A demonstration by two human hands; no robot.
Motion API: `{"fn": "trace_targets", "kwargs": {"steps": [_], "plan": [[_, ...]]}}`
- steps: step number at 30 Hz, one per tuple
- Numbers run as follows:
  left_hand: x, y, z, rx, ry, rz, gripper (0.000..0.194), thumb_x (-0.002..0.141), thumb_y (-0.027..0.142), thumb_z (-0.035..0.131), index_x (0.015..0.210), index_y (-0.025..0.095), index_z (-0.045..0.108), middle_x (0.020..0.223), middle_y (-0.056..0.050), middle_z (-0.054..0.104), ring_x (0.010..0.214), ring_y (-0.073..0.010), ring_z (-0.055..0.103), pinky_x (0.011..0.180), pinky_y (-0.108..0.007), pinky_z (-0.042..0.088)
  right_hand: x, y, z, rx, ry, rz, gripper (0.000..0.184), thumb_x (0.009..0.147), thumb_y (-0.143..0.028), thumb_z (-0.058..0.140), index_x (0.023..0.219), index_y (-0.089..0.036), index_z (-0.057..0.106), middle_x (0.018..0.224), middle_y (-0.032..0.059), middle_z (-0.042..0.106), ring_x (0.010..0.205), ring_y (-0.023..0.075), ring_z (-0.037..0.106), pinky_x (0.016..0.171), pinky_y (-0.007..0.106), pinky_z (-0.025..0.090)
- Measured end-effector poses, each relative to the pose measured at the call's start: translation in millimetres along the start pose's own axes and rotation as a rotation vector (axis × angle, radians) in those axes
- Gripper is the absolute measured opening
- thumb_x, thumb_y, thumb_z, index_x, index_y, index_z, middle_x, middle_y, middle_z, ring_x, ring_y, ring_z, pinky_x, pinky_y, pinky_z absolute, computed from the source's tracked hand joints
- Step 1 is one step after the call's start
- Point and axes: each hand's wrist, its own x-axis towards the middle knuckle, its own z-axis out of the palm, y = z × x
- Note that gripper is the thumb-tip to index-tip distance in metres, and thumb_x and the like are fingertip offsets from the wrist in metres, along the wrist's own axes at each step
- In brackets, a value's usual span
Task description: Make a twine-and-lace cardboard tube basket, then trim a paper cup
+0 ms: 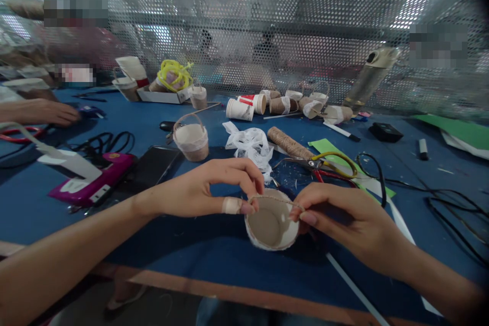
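Note:
Both hands are at a small paper cup (267, 226) with a white lace rim, its mouth turned towards me near the table's front edge. A thin piece of twine (277, 198) spans the cup's mouth. My left hand (229, 188), with a bandage on its thumb, pinches the twine's left end at the rim. My right hand (336, 214) pinches the other end between thumb and finger at the right rim. Behind the cup lie white lace ribbon (250, 142), a cone of brown twine (290, 142) and yellow-and-red-handled scissors (315, 164).
A finished-looking twine-handled cup (192, 141) stands behind my left hand, beside a dark phone (155, 165) and a purple power strip (93, 178). Paper cups (240, 109) and wrapped cups (282, 105) lie farther back. Another person's hand (53, 113) rests at left.

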Motion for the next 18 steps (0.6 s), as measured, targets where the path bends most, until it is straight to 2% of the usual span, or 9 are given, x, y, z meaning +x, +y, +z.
{"fn": "trace_targets", "kwargs": {"steps": [10,12,16,18], "plan": [[-0.2,-0.2,1.4,-0.01,-0.015,0.013,0.002,0.09,0.015,0.069,0.092,0.015,0.069,0.107,-0.011,0.063,0.101,-0.0199,0.066,0.092,-0.028,0.053,-0.8,0.5,-2.1,-0.044,-0.02,-0.03,0.008,0.099,-0.025,0.059,0.098,-0.023,0.066,0.088,0.0005,0.069,0.076,0.0107,0.067,0.069,0.019,0.051],[-1.0,-1.5,0.9,0.003,-0.011,0.021,0.013,0.087,0.018,0.073,0.1,0.016,0.069,0.113,-0.011,0.062,0.107,-0.022,0.063,0.095,-0.03,0.052,-1.2,0.9,-2.4,-0.044,-0.02,-0.038,0.008,0.099,-0.024,0.058,0.099,-0.023,0.066,0.089,0.0011,0.069,0.076,0.0113,0.066,0.07,0.019,0.052],[-3.0,-4.6,2.4,0.055,-0.028,-0.015,0.056,0.075,0.03,0.086,0.125,0.022,0.061,0.134,-0.014,0.056,0.125,-0.0307,0.054,0.104,-0.04,0.047,-0.6,1.8,-2.9,-0.053,-0.019,-0.069,0.008,0.098,-0.021,0.06,0.101,-0.023,0.066,0.092,0.0014,0.069,0.078,0.0117,0.066,0.071,0.02,0.051],[-3.9,-5.9,4.8,0.071,-0.064,-0.057,0.07,0.073,0.033,0.087,0.134,0.023,0.054,0.139,-0.015,0.053,0.128,-0.0322,0.052,0.105,-0.042,0.045,-0.2,2.1,-3.0,-0.068,-0.014,-0.086,0.009,0.097,-0.02,0.061,0.102,-0.023,0.067,0.094,0.001,0.069,0.081,0.0113,0.066,0.074,0.02,0.051]]}}
